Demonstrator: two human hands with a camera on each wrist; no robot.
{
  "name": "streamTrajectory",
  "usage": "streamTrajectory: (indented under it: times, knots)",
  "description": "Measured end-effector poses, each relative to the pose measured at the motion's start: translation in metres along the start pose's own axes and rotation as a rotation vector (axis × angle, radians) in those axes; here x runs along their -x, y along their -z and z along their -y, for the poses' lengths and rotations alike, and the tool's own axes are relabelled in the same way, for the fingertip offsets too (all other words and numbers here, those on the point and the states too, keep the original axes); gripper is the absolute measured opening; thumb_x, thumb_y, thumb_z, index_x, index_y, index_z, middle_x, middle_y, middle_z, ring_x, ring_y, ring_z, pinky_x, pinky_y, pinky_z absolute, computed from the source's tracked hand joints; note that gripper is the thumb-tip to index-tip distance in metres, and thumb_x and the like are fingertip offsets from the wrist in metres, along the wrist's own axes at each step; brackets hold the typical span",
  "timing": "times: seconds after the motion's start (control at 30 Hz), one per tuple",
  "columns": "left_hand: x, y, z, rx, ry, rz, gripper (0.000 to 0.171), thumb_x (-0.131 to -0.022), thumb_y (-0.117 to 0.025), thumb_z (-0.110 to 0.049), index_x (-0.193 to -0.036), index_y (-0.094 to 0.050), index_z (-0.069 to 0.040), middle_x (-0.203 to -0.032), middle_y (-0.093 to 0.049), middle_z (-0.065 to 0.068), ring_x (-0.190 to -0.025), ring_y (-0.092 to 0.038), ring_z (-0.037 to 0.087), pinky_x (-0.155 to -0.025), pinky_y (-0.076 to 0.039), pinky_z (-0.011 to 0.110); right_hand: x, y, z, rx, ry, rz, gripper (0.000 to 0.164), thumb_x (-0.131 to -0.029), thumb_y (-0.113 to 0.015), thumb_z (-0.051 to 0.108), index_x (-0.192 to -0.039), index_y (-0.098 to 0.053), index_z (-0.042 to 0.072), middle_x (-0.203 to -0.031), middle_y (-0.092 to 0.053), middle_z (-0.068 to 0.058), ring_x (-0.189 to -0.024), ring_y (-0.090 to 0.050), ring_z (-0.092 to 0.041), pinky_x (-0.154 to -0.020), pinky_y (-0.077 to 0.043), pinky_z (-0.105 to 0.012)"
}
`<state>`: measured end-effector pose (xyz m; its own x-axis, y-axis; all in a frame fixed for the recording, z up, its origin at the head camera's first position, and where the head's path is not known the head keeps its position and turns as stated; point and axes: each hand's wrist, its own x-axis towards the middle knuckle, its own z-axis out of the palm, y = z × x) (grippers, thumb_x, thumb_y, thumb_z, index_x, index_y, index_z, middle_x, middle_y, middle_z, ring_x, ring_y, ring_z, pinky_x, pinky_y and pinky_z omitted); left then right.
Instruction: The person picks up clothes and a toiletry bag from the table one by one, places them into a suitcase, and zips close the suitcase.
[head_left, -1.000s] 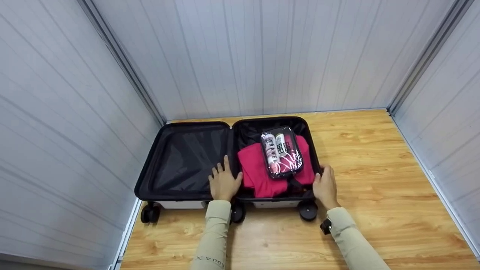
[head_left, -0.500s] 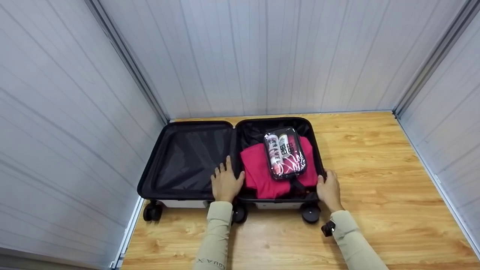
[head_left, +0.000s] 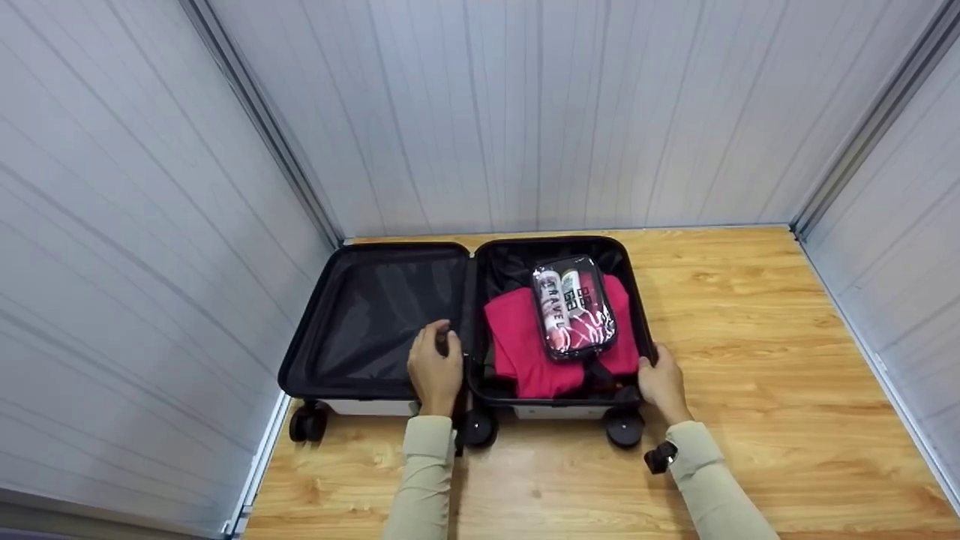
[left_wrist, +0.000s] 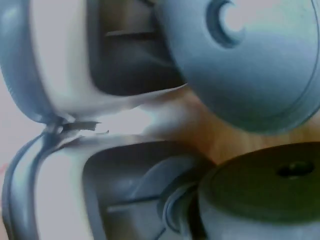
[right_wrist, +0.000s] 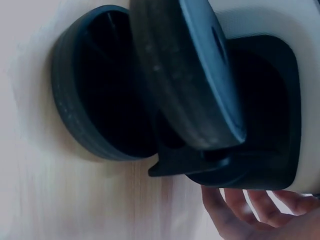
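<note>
An open suitcase with a black lining lies spread on the floor in the head view, its two halves side by side. In the right half, a pink folded garment bears a clear zip pouch with two bottles inside. My right hand grips the right half's outer rim near the front corner; its fingers show beside a wheel housing in the right wrist view. Just left of the hinge side, my left hand hovers over the left half, fingers loosely bent with nothing between them.
Black wheels stick out along the suitcase's front side. The left wrist view shows the hinge between the halves. Pale panel walls stand behind and on both sides of the wooden floor.
My left hand has lifted off the hinge side of the left half, and its spread fingers have bent. The right hand keeps its grip on the rim.
</note>
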<state>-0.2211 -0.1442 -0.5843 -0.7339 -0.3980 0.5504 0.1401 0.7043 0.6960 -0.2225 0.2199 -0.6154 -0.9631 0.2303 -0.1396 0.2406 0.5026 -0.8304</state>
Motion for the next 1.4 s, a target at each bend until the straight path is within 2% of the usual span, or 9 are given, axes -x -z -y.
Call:
streamTrajectory:
  times: [0.13,0.3,0.57,0.67,0.93,1.07,1.17,1.3,1.4]
  knots:
    - [-0.001,0.013,0.007,0.058,0.027,-0.086,0.016,-0.091,-0.069,-0.009,-0.105,-0.076,-0.008,-0.097,-0.074,0.003,-0.090,-0.067,0.022,-0.087,-0.051,0.041,-0.001,0.001,0.001,-0.023,-0.015,0.018,0.040,-0.103,-0.044,0.010,-0.139,-0.048,-0.005,-0.140,-0.052,-0.035,-0.133,-0.048,-0.051,-0.114,-0.036,-0.061]
    - [-0.002,0.028,0.023,0.026,0.050,-0.218,0.025,-0.088,-0.071,-0.001,-0.112,-0.073,-0.006,-0.105,-0.071,0.010,-0.098,-0.058,0.032,-0.092,-0.045,0.046,-0.001,0.001,0.000,-0.050,-0.023,0.042,0.040,-0.104,-0.043,0.010,-0.140,-0.046,-0.006,-0.140,-0.052,-0.035,-0.133,-0.048,-0.049,-0.115,-0.035,-0.060]
    - [0.000,0.053,0.064,-0.034,0.370,-0.578,0.068,-0.080,-0.074,0.004,-0.141,-0.046,-0.008,-0.143,-0.042,0.021,-0.135,-0.037,0.037,-0.117,-0.030,0.048,-0.001,0.001,-0.002,-0.070,-0.021,0.066,0.041,-0.104,-0.042,0.010,-0.140,-0.045,-0.010,-0.140,-0.051,-0.037,-0.135,-0.047,-0.050,-0.117,-0.034,-0.059]
    - [0.002,0.062,0.075,0.014,0.521,-0.639,0.075,-0.083,-0.074,0.000,-0.147,-0.036,-0.009,-0.153,-0.028,0.019,-0.146,-0.024,0.032,-0.124,-0.021,0.041,-0.001,0.001,-0.002,-0.077,-0.018,0.073,0.040,-0.104,-0.042,0.010,-0.139,-0.045,-0.009,-0.139,-0.052,-0.037,-0.133,-0.048,-0.050,-0.116,-0.034,-0.059]
    - [0.010,0.072,0.078,0.466,0.999,-0.473,0.087,-0.097,-0.064,-0.025,-0.157,-0.002,-0.016,-0.164,0.000,0.010,-0.150,-0.021,0.025,-0.123,-0.025,0.032,-0.001,0.003,-0.002,-0.074,-0.015,0.070,0.037,-0.105,-0.042,0.011,-0.136,-0.045,-0.008,-0.135,-0.054,-0.037,-0.130,-0.049,-0.049,-0.114,-0.035,-0.059]
    - [0.015,0.076,0.077,0.700,1.169,-0.323,0.107,-0.096,-0.056,-0.043,-0.159,0.027,-0.019,-0.169,0.024,0.005,-0.159,-0.002,0.019,-0.129,-0.015,0.036,-0.001,0.003,-0.003,-0.088,-0.020,0.079,0.039,-0.105,-0.041,0.011,-0.139,-0.044,-0.009,-0.137,-0.053,-0.037,-0.132,-0.048,-0.048,-0.116,-0.034,-0.059]
    - [0.017,0.078,0.078,0.838,1.253,-0.245,0.102,-0.093,-0.058,-0.052,-0.165,0.007,-0.019,-0.172,0.007,-0.001,-0.158,-0.009,0.015,-0.129,-0.015,0.041,-0.001,0.003,-0.003,-0.097,-0.027,0.093,0.040,-0.106,-0.041,0.011,-0.141,-0.043,-0.008,-0.139,-0.052,-0.036,-0.134,-0.047,-0.048,-0.117,-0.033,-0.059]
    - [0.017,0.080,0.083,0.974,1.250,-0.200,0.066,-0.093,-0.064,-0.050,-0.148,-0.045,-0.018,-0.145,-0.047,-0.002,-0.134,-0.044,0.016,-0.125,-0.027,0.040,-0.002,0.004,-0.003,-0.104,-0.025,0.110,0.039,-0.107,-0.040,0.011,-0.140,-0.043,-0.009,-0.139,-0.052,-0.036,-0.135,-0.047,-0.047,-0.118,-0.033,-0.059]
    - [0.017,0.081,0.084,1.019,1.246,-0.170,0.057,-0.093,-0.066,-0.046,-0.141,-0.050,-0.019,-0.129,-0.052,-0.007,-0.125,-0.048,0.015,-0.123,-0.031,0.038,-0.002,0.004,-0.003,-0.109,-0.019,0.115,0.036,-0.107,-0.040,0.011,-0.136,-0.045,-0.010,-0.136,-0.054,-0.036,-0.132,-0.049,-0.046,-0.117,-0.034,-0.058]
